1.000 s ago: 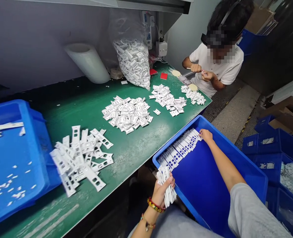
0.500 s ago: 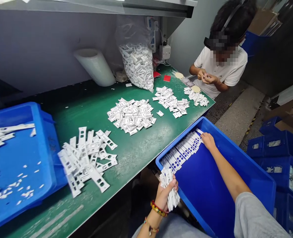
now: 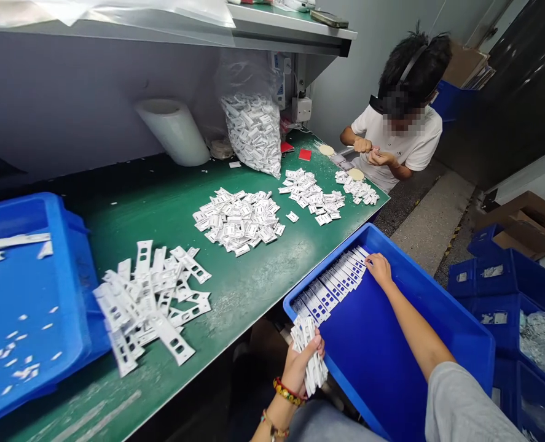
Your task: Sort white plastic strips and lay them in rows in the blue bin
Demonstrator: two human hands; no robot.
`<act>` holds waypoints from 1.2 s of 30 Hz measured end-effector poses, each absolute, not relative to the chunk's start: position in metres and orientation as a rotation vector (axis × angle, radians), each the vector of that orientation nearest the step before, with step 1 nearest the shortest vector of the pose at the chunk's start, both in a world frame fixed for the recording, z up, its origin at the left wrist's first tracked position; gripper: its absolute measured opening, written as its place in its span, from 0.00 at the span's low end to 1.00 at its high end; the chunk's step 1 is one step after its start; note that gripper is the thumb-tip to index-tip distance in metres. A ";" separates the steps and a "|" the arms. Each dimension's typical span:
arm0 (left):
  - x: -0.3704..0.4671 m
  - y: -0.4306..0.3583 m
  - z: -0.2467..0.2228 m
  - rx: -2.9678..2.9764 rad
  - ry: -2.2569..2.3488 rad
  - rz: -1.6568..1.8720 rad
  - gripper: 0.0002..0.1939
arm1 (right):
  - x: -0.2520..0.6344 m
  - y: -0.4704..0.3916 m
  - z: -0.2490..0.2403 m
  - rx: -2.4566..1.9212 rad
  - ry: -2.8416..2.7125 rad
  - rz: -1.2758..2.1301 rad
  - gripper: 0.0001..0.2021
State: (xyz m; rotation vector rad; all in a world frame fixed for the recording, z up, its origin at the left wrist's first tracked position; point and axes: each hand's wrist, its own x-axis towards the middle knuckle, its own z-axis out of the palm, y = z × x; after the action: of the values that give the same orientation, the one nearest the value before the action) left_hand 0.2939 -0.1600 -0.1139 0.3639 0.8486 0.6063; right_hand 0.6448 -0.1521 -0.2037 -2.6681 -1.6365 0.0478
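My left hand is closed around a bundle of white plastic strips, held by the near corner of a blue bin. Inside that bin, along its table-side wall, lies a slanting row of flat white strips with square holes. At the far end of the row is my right hand, its fingertips pinched at the edge of the last strip. The fingers partly hide that strip's end.
A green table bears a heap of long strips, piles of small white pieces, a filled clear bag and a white roll. Another blue bin stands left. Across the corner a co-worker handles a small piece.
The view has shifted slightly, so the scene sits a little further left and lower. My right hand stays at the row's far end, where the strip now lies closer in line with the others.
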 end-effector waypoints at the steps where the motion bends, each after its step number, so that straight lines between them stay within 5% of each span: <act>1: 0.294 -0.160 -0.114 0.363 0.847 0.606 0.22 | 0.645 -0.152 -0.205 -2.676 -1.625 0.041 0.09; 36: 0.290 -0.162 -0.118 0.315 0.746 0.515 0.23 | 0.682 -0.144 -0.208 -2.871 -1.443 0.240 0.07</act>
State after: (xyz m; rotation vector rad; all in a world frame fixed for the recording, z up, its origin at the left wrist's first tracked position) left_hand 0.2903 -0.1622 -0.1182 0.3155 0.7464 0.5145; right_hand 0.6817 -0.1441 -0.2082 -2.8715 -1.4431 0.2401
